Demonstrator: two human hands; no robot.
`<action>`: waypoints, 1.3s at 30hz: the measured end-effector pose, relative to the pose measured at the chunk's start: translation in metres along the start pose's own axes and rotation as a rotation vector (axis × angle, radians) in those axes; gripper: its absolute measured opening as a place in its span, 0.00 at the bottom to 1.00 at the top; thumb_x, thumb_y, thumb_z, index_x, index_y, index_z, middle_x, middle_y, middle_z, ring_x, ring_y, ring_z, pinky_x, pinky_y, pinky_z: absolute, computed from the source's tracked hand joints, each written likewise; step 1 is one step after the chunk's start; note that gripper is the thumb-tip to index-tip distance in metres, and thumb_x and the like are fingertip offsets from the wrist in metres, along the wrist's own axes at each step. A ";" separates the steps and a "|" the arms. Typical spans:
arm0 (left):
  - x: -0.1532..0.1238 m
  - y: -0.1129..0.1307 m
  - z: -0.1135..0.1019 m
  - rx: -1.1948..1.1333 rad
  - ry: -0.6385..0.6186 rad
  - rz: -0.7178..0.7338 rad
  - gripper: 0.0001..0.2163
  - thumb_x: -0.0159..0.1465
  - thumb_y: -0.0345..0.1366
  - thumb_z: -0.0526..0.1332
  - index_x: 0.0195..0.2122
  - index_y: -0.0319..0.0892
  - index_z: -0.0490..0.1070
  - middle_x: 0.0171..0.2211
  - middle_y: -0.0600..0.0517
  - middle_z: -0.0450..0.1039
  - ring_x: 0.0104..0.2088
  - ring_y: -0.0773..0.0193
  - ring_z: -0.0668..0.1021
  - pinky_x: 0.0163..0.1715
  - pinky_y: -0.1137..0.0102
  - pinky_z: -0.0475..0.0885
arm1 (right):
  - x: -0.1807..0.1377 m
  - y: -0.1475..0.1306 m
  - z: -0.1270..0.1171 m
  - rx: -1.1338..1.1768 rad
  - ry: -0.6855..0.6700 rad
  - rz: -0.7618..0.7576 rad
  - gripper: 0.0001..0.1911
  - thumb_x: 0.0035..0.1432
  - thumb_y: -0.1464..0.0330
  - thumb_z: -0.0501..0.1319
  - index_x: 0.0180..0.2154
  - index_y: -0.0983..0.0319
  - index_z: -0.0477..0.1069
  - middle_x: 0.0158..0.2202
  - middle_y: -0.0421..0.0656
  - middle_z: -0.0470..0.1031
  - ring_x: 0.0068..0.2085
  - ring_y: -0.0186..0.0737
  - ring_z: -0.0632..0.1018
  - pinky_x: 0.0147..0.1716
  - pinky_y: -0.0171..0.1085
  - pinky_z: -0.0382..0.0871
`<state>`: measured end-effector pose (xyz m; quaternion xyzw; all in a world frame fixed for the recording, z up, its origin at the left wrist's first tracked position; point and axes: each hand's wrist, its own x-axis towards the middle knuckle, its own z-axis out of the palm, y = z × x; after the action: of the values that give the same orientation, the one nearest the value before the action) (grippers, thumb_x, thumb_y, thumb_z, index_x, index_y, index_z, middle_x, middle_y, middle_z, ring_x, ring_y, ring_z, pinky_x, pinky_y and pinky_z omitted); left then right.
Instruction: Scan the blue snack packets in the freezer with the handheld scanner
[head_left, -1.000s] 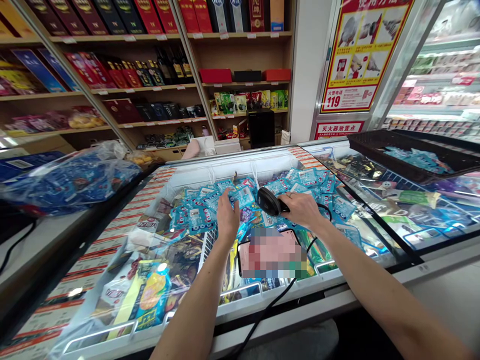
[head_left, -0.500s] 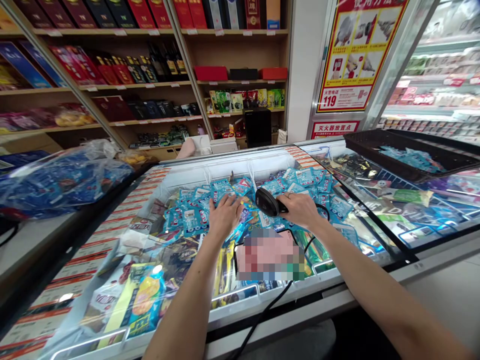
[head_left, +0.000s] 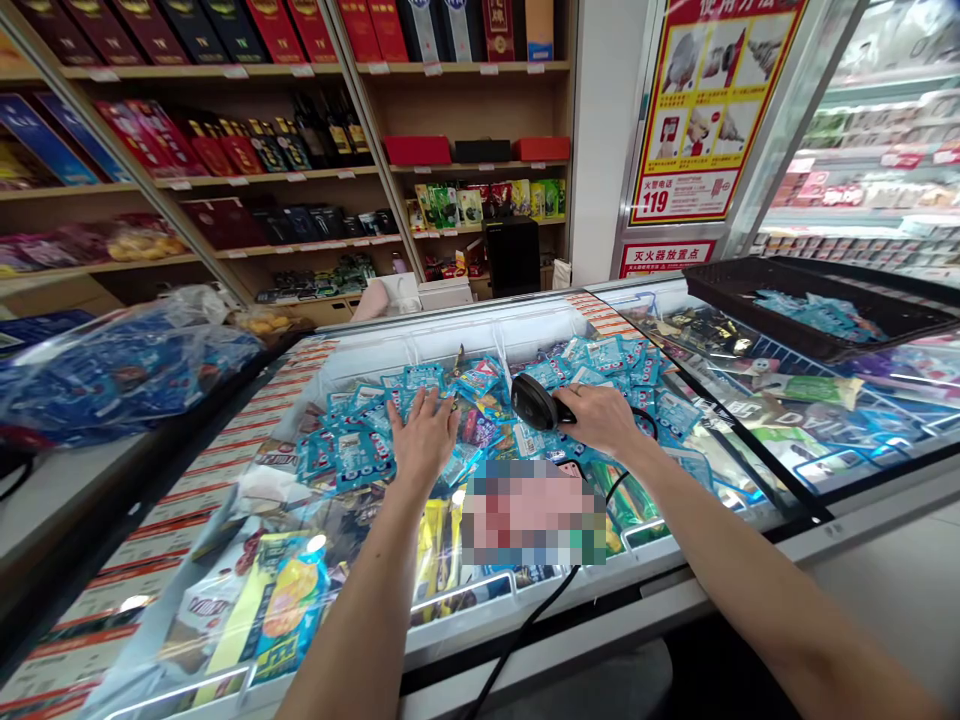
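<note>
Clearly, the right hand (head_left: 598, 418) grips a black scanner (head_left: 534, 403), while the left hand (head_left: 424, 432) is spread over blue packets (head_left: 361, 456).

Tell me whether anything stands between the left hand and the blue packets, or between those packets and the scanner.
Nothing visible stands in the way: the left hand is spread over the blue packets, and only more packets lie between it and the black scanner in the right hand.
</note>
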<state>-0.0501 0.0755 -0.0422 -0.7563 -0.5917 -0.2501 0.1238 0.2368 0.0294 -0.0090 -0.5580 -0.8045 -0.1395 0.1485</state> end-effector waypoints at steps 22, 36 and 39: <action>0.008 0.051 0.007 -0.690 -0.211 -0.167 0.24 0.54 0.50 0.63 0.47 0.43 0.62 0.37 0.50 0.69 0.30 0.63 0.71 0.31 0.68 0.65 | 0.000 0.010 0.001 0.012 0.090 0.113 0.16 0.58 0.57 0.55 0.44 0.58 0.69 0.38 0.42 0.77 0.38 0.41 0.76 0.30 0.35 0.56; 0.008 0.043 0.008 -0.908 0.033 -0.309 0.20 0.54 0.40 0.62 0.47 0.42 0.65 0.41 0.50 0.70 0.22 0.73 0.64 0.23 0.73 0.60 | -0.001 0.010 0.002 0.012 0.106 0.110 0.19 0.58 0.56 0.56 0.48 0.57 0.68 0.39 0.42 0.77 0.38 0.40 0.75 0.30 0.35 0.55; 0.007 0.044 0.007 -0.849 -0.007 -0.281 0.20 0.55 0.42 0.61 0.49 0.43 0.68 0.41 0.50 0.72 0.22 0.71 0.66 0.23 0.72 0.61 | -0.001 0.010 0.001 0.012 0.106 0.114 0.19 0.58 0.56 0.56 0.48 0.57 0.68 0.39 0.42 0.77 0.38 0.40 0.75 0.30 0.35 0.56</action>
<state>-0.0055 0.0728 -0.0395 -0.6532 -0.5339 -0.4828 -0.2347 0.2464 0.0326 -0.0097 -0.5937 -0.7634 -0.1554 0.2017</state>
